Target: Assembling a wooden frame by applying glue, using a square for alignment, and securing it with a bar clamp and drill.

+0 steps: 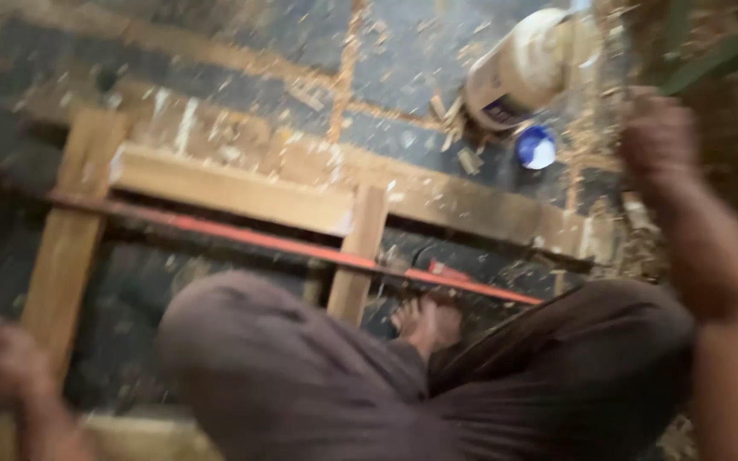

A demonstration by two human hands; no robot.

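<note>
Wooden frame (232, 183) lies flat on the floor (241, 34) across the middle of the frame, pale rails joined at right angles, one long rail running down the left side toward the lower left corner. A long red bar (301, 248) stretches across it from the left edge to lower right of centre. Left hand (10, 363), lower left, sits at the near end of that left rail, badly blurred, so whether its fingers are closed on the wood I cannot tell. Right hand (659, 137), upper right, is raised clear of the frame, also smeared; its grip cannot be made out. Knees in dark trousers (301, 376) fill the bottom, a bare foot (427, 323) between them. Up top, a white tub (518, 68) on its side, a blue lid (536, 147) just below it, sawdust everywhere.
</note>
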